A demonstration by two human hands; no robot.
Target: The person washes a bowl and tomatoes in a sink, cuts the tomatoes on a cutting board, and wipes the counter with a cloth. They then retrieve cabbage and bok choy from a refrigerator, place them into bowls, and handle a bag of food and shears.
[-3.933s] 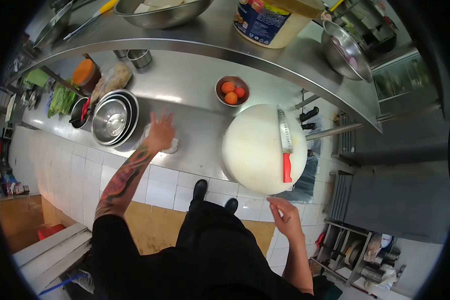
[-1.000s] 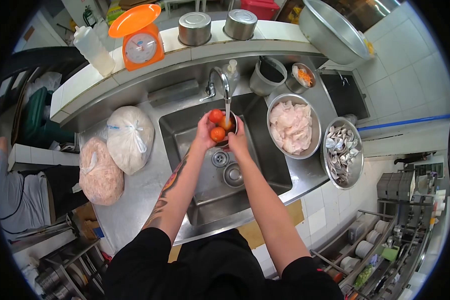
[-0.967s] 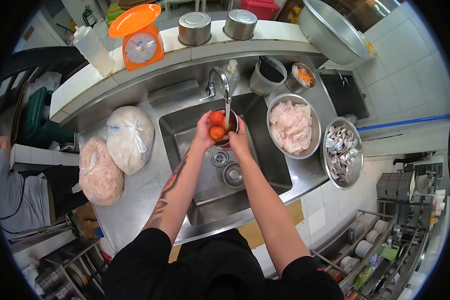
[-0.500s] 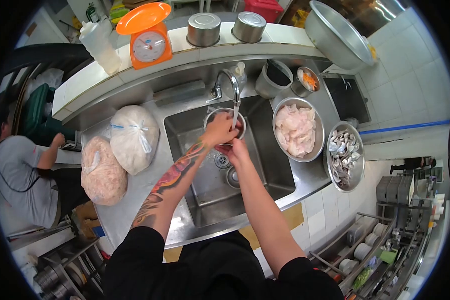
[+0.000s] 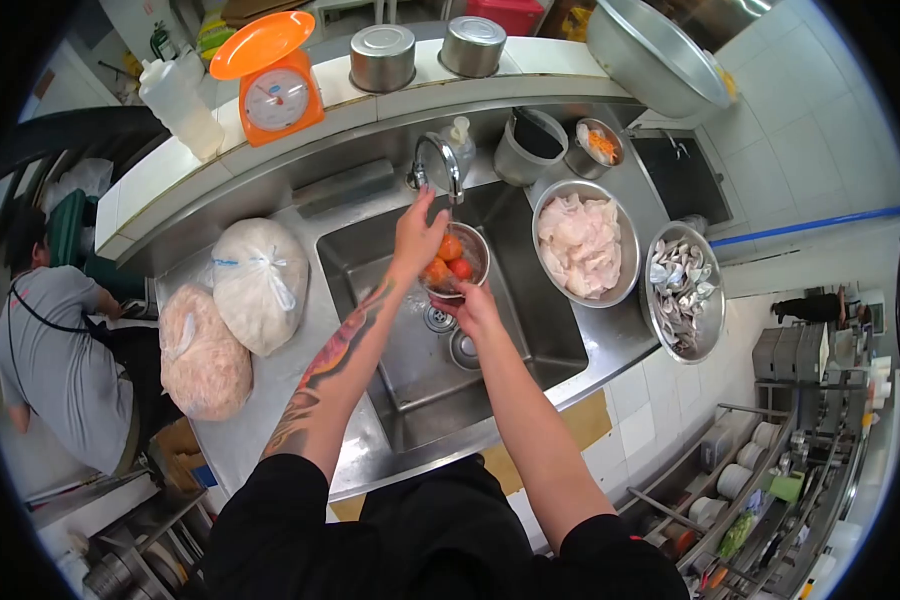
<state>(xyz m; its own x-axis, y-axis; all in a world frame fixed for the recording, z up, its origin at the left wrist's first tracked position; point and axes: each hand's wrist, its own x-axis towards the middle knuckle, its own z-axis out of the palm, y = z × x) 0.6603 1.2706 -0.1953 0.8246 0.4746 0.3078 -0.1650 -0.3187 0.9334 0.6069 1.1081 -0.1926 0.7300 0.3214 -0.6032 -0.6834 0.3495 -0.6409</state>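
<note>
A small metal bowl (image 5: 482,262) with several red-orange tomatoes (image 5: 450,247) in it is above the sink (image 5: 400,375), below the curved faucet (image 5: 438,150). My right hand (image 5: 475,308) grips the bowl's near rim from below and the right. My left hand (image 5: 418,238) is raised at the bowl's upper left, near the faucet, its fingers apart and nothing in them. Whether water is running is hard to make out.
Left of the sink lie two filled plastic bags (image 5: 260,285). To the right are bowls of pale meat (image 5: 582,245) and silvery pieces (image 5: 682,290). An orange scale (image 5: 278,95) and metal pots stand on the ledge. Another person (image 5: 65,350) bends at far left.
My left hand has lifted from inside the bowl toward the faucet, which uncovers the tomatoes. My right hand still holds the bowl. The other person has leaned lower.
</note>
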